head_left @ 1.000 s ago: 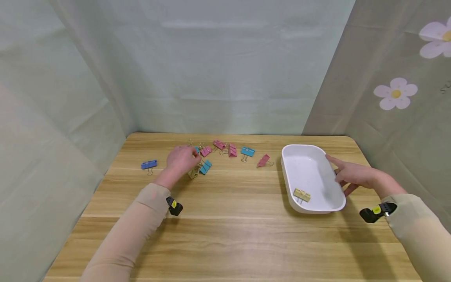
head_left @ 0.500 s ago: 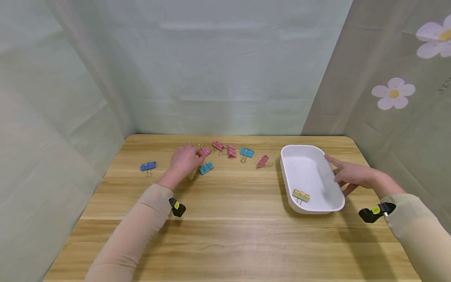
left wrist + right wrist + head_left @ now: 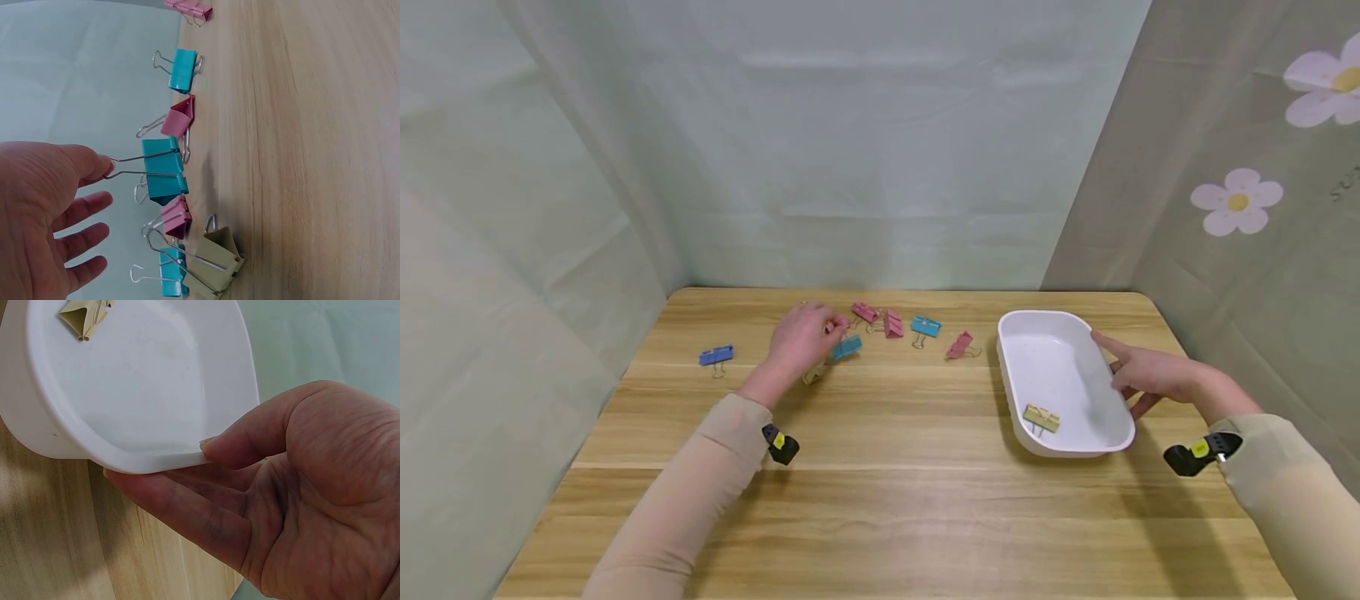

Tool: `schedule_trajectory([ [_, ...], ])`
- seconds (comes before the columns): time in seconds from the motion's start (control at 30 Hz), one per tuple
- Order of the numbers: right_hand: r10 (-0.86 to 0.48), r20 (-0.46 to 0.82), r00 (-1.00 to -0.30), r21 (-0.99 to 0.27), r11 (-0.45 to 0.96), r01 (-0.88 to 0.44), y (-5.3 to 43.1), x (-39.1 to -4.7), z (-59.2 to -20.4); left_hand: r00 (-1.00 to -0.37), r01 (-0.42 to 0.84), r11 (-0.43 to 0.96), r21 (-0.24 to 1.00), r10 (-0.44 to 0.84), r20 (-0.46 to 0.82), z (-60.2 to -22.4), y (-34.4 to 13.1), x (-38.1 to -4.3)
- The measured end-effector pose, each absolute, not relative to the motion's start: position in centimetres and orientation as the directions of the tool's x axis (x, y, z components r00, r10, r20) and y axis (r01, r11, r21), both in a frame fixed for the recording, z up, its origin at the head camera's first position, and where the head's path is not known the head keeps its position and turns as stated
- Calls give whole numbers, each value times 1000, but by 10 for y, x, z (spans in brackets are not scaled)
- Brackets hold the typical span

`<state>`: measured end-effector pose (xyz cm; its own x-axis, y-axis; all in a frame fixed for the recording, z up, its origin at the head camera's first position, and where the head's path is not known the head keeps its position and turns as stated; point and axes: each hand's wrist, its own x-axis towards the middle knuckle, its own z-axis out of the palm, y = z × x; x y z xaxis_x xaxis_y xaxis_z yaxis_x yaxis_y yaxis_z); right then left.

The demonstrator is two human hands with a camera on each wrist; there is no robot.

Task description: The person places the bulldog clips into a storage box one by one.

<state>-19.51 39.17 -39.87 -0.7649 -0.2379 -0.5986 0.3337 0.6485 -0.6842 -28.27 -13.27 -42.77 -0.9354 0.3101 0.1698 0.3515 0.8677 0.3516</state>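
My left hand (image 3: pixel 803 336) pinches a wire handle of a teal binder clip (image 3: pixel 162 167) between thumb and forefinger. In the left wrist view the clip hangs by that handle, its other fingers spread apart. Close below it are a pink binder clip (image 3: pixel 175 219), a yellow binder clip (image 3: pixel 215 259) and another teal binder clip (image 3: pixel 172 275). On the right, my right hand (image 3: pixel 1159 373) grips the rim of a white tray (image 3: pixel 144 412), thumb inside and fingers under the outer edge. One yellow binder clip (image 3: pixel 1042 417) lies in the tray near its front left corner.
Farther right along the table's back lie pink clips (image 3: pixel 892 323), a teal clip (image 3: pixel 926 326) and a lone pink clip (image 3: pixel 959 345). A blue clip (image 3: pixel 716 356) is left of my left hand. A pale curtain (image 3: pixel 865 167) stands behind the wooden table (image 3: pixel 887 500).
My left hand has moved slightly right and lifted the teal binder clip off the pile. The right hand stays on the tray's rim.
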Motion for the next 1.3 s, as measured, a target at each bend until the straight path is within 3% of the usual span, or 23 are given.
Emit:
schedule_trajectory([
  [1.3, -248, -606, -756, -690, 637, 344, 388, -194, -394, -887, 453, 798, 397, 356, 295, -402, -111, -259],
])
